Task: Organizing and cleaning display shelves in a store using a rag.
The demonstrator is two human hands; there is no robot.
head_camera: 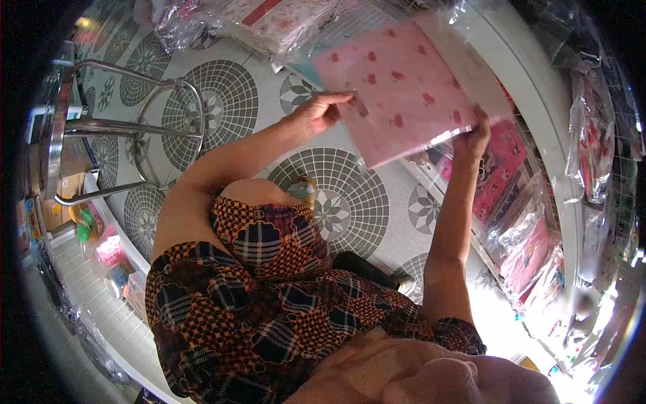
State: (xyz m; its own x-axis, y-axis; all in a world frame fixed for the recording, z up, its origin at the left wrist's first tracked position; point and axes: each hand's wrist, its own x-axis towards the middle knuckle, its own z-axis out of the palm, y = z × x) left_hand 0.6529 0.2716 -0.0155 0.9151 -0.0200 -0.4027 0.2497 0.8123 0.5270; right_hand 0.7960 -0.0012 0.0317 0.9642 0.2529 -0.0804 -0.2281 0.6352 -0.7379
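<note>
A flat pink sheet or packet with red printed motifs (393, 91), in clear plastic, is held up in front of me. My left hand (325, 111) pinches its left edge between thumb and fingers. Gripping the lower right corner is my right hand (473, 134), its fingers partly hidden by the packet. Beneath and beyond the packet lie other plastic-wrapped flat packs, among them a white box-like pack with a red band (262, 20) at the top of the view.
A metal-framed stool (136, 129) stands on the patterned tile floor at the left. On the right, a shelf (542, 101) runs above pink and red plastic-wrapped packets (525, 247). Wrapped goods, including a pink item (110, 250), sit on a low shelf at the lower left.
</note>
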